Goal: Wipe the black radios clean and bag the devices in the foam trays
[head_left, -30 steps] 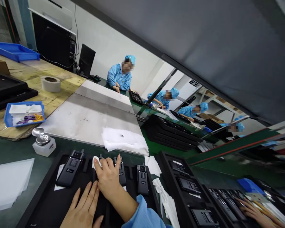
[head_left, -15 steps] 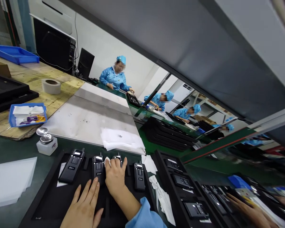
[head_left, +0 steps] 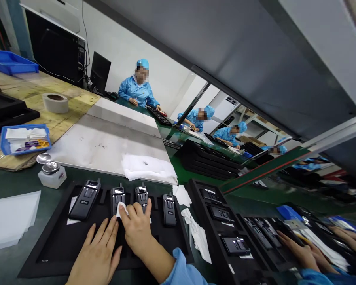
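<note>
A black foam tray (head_left: 53, 243) holds several black two-way radios. Pinched in the fingers of my right hand (head_left: 138, 227) is a folded white wipe (head_left: 121, 206), pressed against the lower part of the second radio (head_left: 117, 194) from the left. My left hand (head_left: 95, 255) lies flat with fingers stretched out, its fingertips at the bottom end of that same radio, which the hands partly cover. Just beyond my right fingers is the third radio (head_left: 141, 195). The leftmost radio (head_left: 85, 201), with "Riton" lettering, rests tilted over a white paper; the rightmost radio (head_left: 169, 209) sits apart.
Left of the tray stand a pump bottle (head_left: 53, 176) and white sheets (head_left: 12, 221). A blue bin (head_left: 26, 145) and tape roll (head_left: 55, 103) sit behind. Crumpled wipes (head_left: 197, 235) and another radio tray (head_left: 207, 225) lie right, near a co-worker's hands (head_left: 302, 251).
My right hand has moved left with the wipe, from between the second and third radios onto the second one. The third radio is now more exposed. The camera view has shifted slightly.
</note>
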`<state>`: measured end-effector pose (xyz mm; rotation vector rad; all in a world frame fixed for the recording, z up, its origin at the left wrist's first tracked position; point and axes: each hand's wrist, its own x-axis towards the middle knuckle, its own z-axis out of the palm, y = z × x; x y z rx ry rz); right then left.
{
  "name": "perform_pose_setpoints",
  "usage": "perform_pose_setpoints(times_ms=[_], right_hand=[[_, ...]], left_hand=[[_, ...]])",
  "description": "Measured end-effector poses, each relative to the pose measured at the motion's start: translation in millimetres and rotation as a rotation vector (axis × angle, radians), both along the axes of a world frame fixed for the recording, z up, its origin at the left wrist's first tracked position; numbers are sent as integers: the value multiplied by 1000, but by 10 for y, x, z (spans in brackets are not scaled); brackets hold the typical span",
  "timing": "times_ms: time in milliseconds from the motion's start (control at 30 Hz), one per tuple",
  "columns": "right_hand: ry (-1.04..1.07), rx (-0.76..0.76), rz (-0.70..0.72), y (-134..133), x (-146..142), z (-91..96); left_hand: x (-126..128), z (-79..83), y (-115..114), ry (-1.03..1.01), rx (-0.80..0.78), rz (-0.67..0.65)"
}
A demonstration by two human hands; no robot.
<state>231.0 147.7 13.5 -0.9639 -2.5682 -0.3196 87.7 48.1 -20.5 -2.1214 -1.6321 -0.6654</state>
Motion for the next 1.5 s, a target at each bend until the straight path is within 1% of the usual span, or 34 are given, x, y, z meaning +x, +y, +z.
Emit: perform_pose_setpoints(times_ms=[100, 167, 233, 300, 367, 433, 533, 600, 633, 733, 867, 967, 1033, 1133, 1233, 1300, 1400, 1467, 1500], right_hand=[[17, -15, -61, -8, 183, 10], [87, -28, -92, -1, 357, 38], [177, -21, -175, 51, 547, 92], [225, -4, -291, 164, 700, 157], [207, 6, -335, 329, 760, 207], [147, 2, -291, 514, 717, 231], [-4, -38, -137, 746, 564, 239], [-77, -61, -49, 832, 502, 237], [-91, -63, -30, 852, 495, 232], [-85, -52, -63, 842, 532, 199], [-36, -45, -157, 782, 551, 125], [-16, -41, -192, 783, 522, 100], [-31, -42, -215, 811, 540, 124], [-54, -51, -290, 830, 682, 205], [0, -23, -331, 722, 880, 251], [54, 14, -271, 581, 953, 222], [68, 34, -76, 389, 935, 114], [50, 25, 4, 338, 899, 43], [42, 22, 14, 336, 892, 15]], left_hand=[[-14, -23, -9, 3, 12, 4], [-35, -41, -19, -6, 15, -1], [-31, -36, -11, -29, 22, -1], [45, 1, 38, -56, 44, -16], [214, 49, 137, -66, 66, -70], [449, 68, 273, -70, 53, -131], [759, -4, 480, -95, 9, -146], [854, -90, 573, -94, 4, -149], [867, -128, 600, -84, 7, -157], [830, -177, 620, -49, 12, -182], [786, -122, 603, -16, 28, -190], [796, -74, 599, -6, 23, -192], [805, -52, 594, -5, 7, -185], [813, -29, 583, -16, -2, -175], [810, -18, 567, -42, 17, -182], [800, -17, 552, -49, 27, -200], [781, -16, 532, -26, 27, -227], [775, -10, 523, -3, 20, -227], [776, -4, 521, 6, 17, -224]])
